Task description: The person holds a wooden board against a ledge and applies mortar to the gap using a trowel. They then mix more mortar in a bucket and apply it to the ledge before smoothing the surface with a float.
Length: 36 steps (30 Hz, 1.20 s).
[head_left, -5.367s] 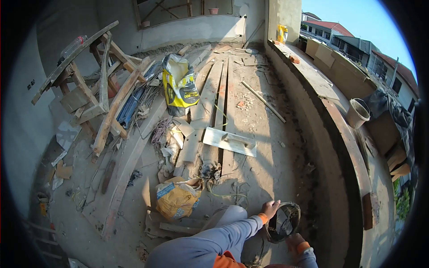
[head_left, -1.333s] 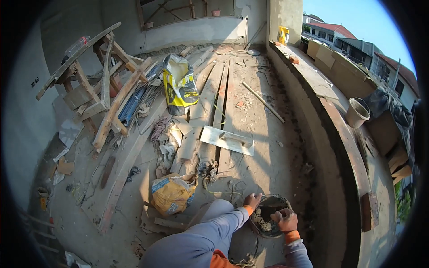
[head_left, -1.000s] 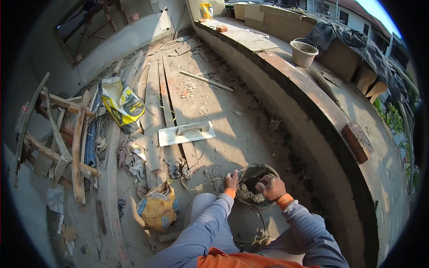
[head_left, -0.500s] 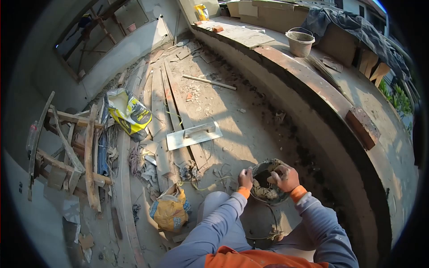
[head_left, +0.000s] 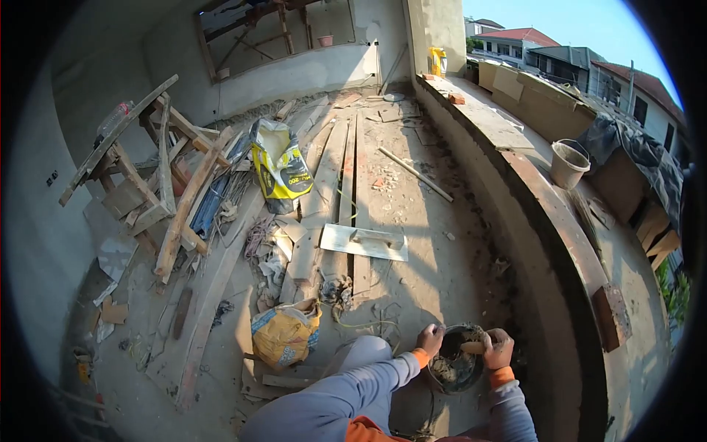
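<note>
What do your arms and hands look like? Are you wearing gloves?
No gloves: my left hand and right hand are both bare. My long sleeves are greyish blue and wrinkly, with bright orange cuffs at the wrists. I can't see any pictures or writing on them.

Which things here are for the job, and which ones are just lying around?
In the job:
round dark bucket, left hand at its rim
lumpy grey mix inside it
tan wooden-handled tool in the right hand
maybe the flat whitish float with a handle

Seems just lying about:
long pale wooden stick
clear plastic bottle
torn brown cardboard piece
</note>
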### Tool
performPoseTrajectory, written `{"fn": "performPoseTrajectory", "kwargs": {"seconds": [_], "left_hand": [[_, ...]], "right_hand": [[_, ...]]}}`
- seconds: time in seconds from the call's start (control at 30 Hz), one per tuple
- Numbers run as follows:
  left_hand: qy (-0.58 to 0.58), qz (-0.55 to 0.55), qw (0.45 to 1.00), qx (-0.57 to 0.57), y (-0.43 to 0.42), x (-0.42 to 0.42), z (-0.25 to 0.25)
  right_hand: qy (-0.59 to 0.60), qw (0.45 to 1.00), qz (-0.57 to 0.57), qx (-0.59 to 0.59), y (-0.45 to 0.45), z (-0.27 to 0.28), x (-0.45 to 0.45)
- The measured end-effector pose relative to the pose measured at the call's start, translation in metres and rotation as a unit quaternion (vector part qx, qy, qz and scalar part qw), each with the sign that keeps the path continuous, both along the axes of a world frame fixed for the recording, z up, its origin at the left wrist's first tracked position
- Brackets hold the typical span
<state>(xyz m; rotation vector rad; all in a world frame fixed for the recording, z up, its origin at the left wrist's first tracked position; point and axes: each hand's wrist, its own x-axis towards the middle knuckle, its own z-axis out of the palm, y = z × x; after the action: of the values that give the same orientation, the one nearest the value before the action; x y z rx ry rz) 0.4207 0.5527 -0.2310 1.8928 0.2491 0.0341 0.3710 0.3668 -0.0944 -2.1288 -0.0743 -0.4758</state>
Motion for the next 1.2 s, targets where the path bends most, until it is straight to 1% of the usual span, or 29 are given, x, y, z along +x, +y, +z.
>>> {"fn": "performPoseTrajectory", "kwargs": {"seconds": [0.17,0.23,0.3,0.43,0.53,0.6,0.8,0.9,1.1,1.2], "left_hand": [[-0.013,0.006,1.0,0.022,0.004,0.0,0.0],[-0.015,0.002,0.999,0.031,0.004,0.0,-0.001],[-0.072,0.045,0.996,0.002,0.003,-0.001,-0.003],[-0.064,0.046,0.997,0.007,0.007,0.002,-0.002],[-0.046,0.048,0.998,0.009,0.012,0.003,0.006],[0.004,0.027,0.999,0.02,0.017,0.004,0.012],[-0.021,0.057,0.998,0.019,0.026,0.012,-0.004],[-0.017,0.073,0.996,0.037,0.035,0.018,-0.012],[0.015,0.063,0.996,0.054,0.047,0.023,-0.019],[0.001,0.076,0.996,0.048,0.046,0.025,-0.028]], "right_hand": [[0.011,1.0,0.013,-0.01,-0.004,-0.004,0.004],[0.051,0.999,-0.005,-0.006,-0.007,-0.008,0.007],[0.049,0.999,-0.01,-0.015,-0.01,-0.012,0.01],[0.06,0.998,-0.013,-0.028,-0.01,-0.021,0.016],[0.084,0.996,-0.008,-0.036,-0.007,-0.014,0.015],[0.08,0.996,-0.004,-0.047,-0.007,-0.019,0.018],[0.094,0.994,-0.004,-0.049,0.005,-0.018,0.023],[0.101,0.993,-0.004,-0.062,0.014,-0.018,0.023],[0.086,0.992,0.007,-0.088,0.025,-0.017,0.024],[0.089,0.991,0.009,-0.096,0.03,-0.01,0.022]]}}
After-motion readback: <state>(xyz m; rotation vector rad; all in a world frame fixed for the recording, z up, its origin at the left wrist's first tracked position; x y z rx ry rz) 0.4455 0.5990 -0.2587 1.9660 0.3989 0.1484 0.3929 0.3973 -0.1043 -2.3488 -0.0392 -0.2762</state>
